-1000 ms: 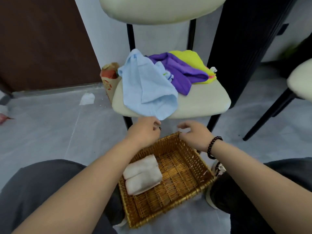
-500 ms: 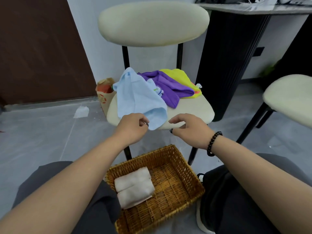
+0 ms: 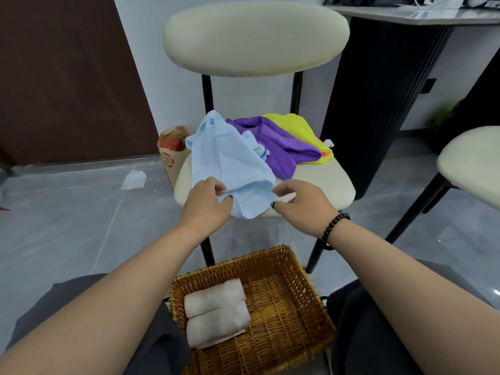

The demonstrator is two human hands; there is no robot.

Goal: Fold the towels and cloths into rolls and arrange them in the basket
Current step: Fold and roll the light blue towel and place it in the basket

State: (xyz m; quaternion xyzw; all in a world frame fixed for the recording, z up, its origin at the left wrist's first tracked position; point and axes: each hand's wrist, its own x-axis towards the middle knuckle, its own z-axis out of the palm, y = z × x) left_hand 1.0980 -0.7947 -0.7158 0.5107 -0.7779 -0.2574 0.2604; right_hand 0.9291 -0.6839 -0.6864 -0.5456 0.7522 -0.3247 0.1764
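The light blue cloth lies crumpled on the chair seat, its near edge draping over the front; the left hand pinches that edge, while the right hand hovers just beside its corner, fingers spread, gripping nothing; it looks thin, soft and limp, so it will likely sag unless taken by two corners; the basket below already holds a white roll

Home interior, dining area: cream padded chair on black legs, second chair at right, grey-topped table, grey tiled floor, brown door, white wall.
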